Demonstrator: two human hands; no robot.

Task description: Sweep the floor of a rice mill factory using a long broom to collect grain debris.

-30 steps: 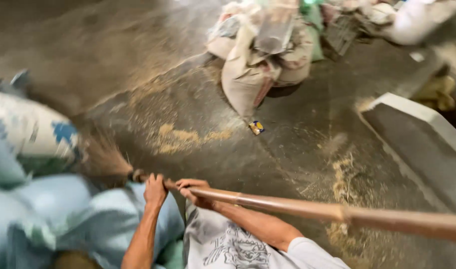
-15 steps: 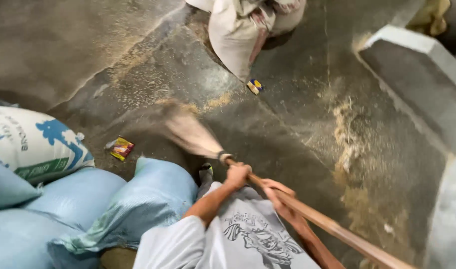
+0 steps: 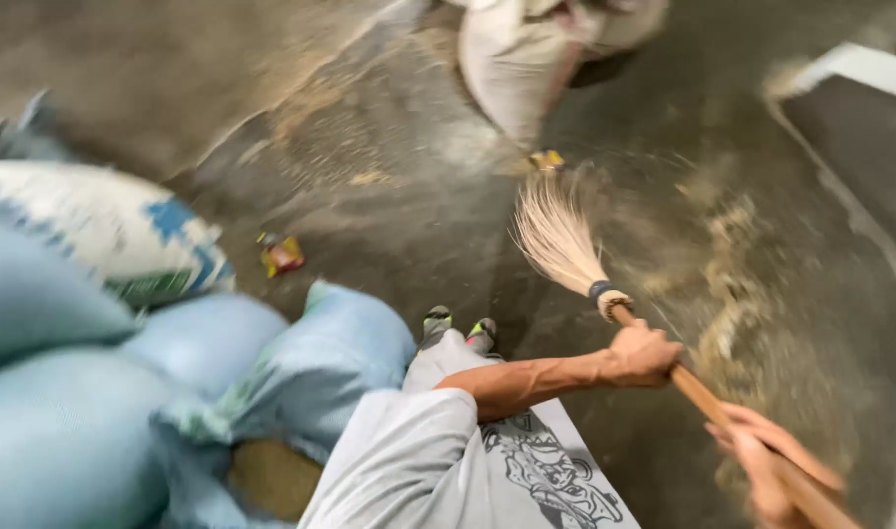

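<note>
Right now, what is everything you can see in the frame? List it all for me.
broom: one, pale straw bristles, brown wooden handle, dark binding, bristles on the floor right of centre
blue sacks: several, light blue, piled at lower left
printed sack: one, white with blue and green print, on top of the pile at left
pale sack: one at least, beige, top centre on the floor
wrapper: one, red and yellow, on the floor beside the sacks
small yellow scrap: one, by the pale sack
husk debris: scattered, tan, right of the broom
floor: grey concrete
raised slab: one, grey with pale edge, top right
shoes: two, grey
left hand: fingers around the handle
right hand: blurred, lower on the handle
</note>
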